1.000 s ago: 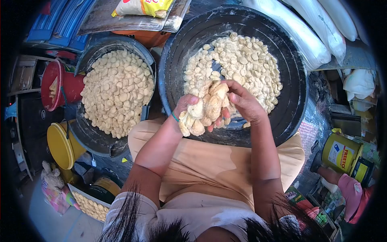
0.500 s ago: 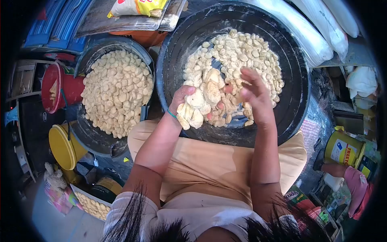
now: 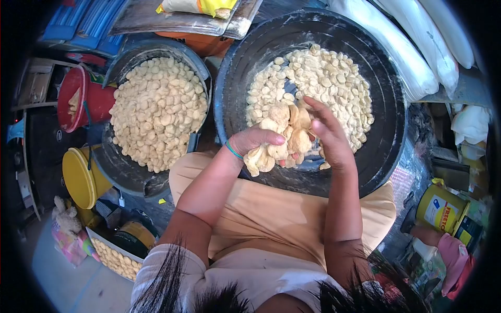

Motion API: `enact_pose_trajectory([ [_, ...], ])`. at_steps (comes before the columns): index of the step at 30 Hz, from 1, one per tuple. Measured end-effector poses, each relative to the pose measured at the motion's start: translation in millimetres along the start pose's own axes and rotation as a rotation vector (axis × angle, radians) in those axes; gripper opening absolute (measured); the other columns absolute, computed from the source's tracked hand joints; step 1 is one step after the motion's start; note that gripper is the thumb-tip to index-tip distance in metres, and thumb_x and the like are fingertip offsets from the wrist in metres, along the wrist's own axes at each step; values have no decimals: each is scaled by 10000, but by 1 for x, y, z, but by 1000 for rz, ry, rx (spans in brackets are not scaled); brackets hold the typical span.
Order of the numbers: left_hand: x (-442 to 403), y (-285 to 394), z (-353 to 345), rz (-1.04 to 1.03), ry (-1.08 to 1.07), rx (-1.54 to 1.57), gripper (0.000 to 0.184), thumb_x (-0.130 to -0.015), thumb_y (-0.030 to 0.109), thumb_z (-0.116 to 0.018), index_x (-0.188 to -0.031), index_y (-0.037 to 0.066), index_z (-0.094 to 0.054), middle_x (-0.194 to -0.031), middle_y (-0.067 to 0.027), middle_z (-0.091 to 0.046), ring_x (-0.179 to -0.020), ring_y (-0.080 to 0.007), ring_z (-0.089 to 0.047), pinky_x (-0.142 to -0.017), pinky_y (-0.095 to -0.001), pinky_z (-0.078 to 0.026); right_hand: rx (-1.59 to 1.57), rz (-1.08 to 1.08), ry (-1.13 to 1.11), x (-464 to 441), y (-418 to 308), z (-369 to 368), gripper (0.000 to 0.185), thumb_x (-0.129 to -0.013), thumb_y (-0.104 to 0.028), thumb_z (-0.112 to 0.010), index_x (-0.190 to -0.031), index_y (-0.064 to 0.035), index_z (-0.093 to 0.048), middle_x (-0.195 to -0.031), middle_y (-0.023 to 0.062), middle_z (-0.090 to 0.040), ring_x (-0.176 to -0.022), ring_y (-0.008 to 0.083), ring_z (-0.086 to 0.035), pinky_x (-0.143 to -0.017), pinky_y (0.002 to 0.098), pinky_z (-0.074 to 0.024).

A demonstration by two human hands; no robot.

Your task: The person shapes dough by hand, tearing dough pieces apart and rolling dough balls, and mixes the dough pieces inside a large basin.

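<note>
A clump of floury dough pieces [image 3: 279,133] rests in my left hand [image 3: 253,141], whose thumb presses on top. My right hand [image 3: 331,136] touches the clump's right side with its fingers curled round the edge pieces. Both hands are over the near part of a wide black basin [image 3: 389,130]. Many flat, round dough pieces [image 3: 334,78] coated in flour lie in the basin beyond my hands. To the left, a second dark tub [image 3: 122,175] holds a heap of similar dough pieces [image 3: 159,109].
Left stand a red bucket [image 3: 96,99] and a yellow bucket [image 3: 83,175], with a box of dough pieces [image 3: 115,260] below. White sacks [image 3: 391,55] lie back right. A yellow-green can [image 3: 438,208] and another person's pink-clothed limb [image 3: 453,255] are at right.
My right hand drew away from the clump, fingers spread, and has come back to its right side. My left hand has kept hold of the clump.
</note>
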State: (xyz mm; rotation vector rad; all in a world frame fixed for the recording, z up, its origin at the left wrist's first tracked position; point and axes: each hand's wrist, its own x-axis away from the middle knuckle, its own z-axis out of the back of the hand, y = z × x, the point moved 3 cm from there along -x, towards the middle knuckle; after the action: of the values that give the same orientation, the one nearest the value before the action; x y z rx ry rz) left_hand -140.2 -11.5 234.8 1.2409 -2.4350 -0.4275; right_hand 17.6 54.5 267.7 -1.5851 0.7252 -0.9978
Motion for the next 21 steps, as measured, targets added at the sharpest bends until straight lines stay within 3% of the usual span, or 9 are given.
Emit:
enact_pose_trajectory([
  [2,0,-3,4,22,40,-76,719,-749,208,-670,-1362,45,-332,-1123,-189,-580,-834,-264,-656,-592,-322,-567,-128,-175,-70,-1,-6,-15,296,-823,-35,-663,-1108,-1,-591,-1114,68,-582,-1038,153,-543,-912,300,-436],
  [3,0,-4,8,30,63,-115,676,-776,199,-657,-1357,60,-342,-1104,-169,-590,-836,-245,-655,-588,-312,-560,-68,-110,-12,-3,-4,-12,277,-820,-24,-663,-1088,1,-596,-1090,67,-588,-1009,148,-555,-887,292,-450],
  [4,-3,-7,14,-6,70,-83,689,-783,183,-620,-1377,25,-310,-1130,-192,-574,-870,-323,-650,-605,-369,-576,-9,-48,43,-5,2,-9,259,-818,-13,-663,-1069,3,-601,-1066,65,-595,-981,142,-567,-862,283,-463],
  [6,-10,-6,21,-17,26,73,690,-795,174,-604,-1392,43,-285,-1167,-198,-551,-881,-337,-647,-610,-394,-580,188,113,160,-3,-2,-12,215,-807,21,-666,-1014,8,-606,-984,57,-611,-882,124,-595,-768,244,-496],
  [9,-16,-2,14,-97,-8,221,771,-767,199,-638,-1418,86,-242,-1253,-218,-483,-871,-373,-643,-599,-430,-589,336,317,113,-1,-7,-14,220,-829,16,-642,-1042,13,-585,-987,60,-599,-873,122,-591,-752,236,-502],
  [12,-15,0,9,-134,-50,314,836,-721,215,-682,-1423,101,-243,-1255,-253,-463,-827,-371,-647,-585,-418,-591,-136,165,298,-3,-1,-2,238,-855,2,-614,-1085,12,-553,-978,65,-579,-832,131,-589,-735,255,-512],
  [15,-12,0,9,-92,-185,339,876,-681,219,-708,-1421,99,-256,-1232,-284,-464,-795,-353,-650,-573,-393,-593,-241,182,400,-5,-2,4,254,-877,-17,-591,-1119,10,-522,-967,67,-561,-821,136,-579,-738,269,-510],
  [19,-10,4,0,-134,-144,309,877,-664,215,-708,-1415,77,-277,-1205,-286,-485,-779,-325,-655,-573,-359,-594,-417,147,233,-2,5,0,214,-882,-36,-594,-1084,-3,-533,-977,71,-557,-879,137,-564,-768,287,-495],
  [21,-10,5,-4,-129,-126,249,887,-660,210,-707,-1418,65,-270,-1191,-273,-502,-781,-316,-657,-573,-349,-593,-277,117,194,1,0,-4,205,-879,-31,-596,-1075,-7,-539,-985,73,-558,-875,134,-562,-771,282,-488],
])
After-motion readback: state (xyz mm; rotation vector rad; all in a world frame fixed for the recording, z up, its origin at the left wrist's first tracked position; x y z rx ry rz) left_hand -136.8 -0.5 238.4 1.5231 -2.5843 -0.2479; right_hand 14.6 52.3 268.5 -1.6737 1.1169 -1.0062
